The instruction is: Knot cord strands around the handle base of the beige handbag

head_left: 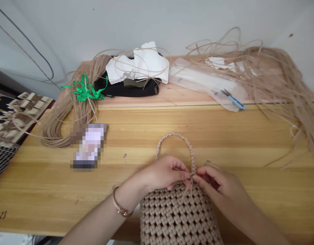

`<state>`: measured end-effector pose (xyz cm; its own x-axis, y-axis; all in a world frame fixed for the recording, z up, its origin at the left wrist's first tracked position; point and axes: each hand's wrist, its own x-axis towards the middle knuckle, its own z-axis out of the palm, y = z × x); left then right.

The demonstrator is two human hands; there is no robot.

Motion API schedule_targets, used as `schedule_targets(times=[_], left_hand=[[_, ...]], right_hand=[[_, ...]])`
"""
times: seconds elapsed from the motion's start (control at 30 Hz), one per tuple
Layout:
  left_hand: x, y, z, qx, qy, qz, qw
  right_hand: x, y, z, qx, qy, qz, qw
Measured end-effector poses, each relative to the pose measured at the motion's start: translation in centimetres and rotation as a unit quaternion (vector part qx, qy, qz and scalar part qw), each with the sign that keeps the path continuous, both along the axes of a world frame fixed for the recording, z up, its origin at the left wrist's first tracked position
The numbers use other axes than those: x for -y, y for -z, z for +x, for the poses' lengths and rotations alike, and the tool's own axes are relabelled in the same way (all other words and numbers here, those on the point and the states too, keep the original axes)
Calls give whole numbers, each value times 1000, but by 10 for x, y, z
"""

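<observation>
A tan woven bag (176,217) stands at the table's near edge, with a braided handle (174,134) arching up from its rim. My left hand (169,173) pinches the base of the handle from the left, thumb and fingers pressed together. From the right, my right hand (214,180) pinches at the same spot, its fingertips touching the handle's lower end. Two short loose strand ends (188,191) hang from this joint over the open weave. The fingertips partly cover the joint, so how the strands pass through it is hidden.
A blurred phone (90,146) lies left on the wooden table (131,136). Behind are a cord bundle (55,127) with green ties (85,90), a black pouch (136,89) under white paper (150,64), blue-handled snips (235,100) on plastic, and loose strands (282,78) at right.
</observation>
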<state>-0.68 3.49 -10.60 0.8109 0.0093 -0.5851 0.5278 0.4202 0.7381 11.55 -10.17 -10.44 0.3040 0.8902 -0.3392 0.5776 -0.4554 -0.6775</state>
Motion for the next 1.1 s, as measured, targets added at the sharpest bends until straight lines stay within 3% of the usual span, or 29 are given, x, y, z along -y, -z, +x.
schedule_targets(times=[0.3,0.63,0.87,1.1], left_hand=[[7,-2,5,-61,-70,-30,995],[9,-1,9,-65,-62,15,996],[7,-3,9,-46,-22,29,998],[6,-1,9,-57,-30,27,998]], right_hand=[[-2,0,0,-2,26,-19,999],[-6,-10,13,-82,-7,-38,996],[-2,-7,15,-115,10,-53,992],[-3,-6,15,-133,24,-40,990]])
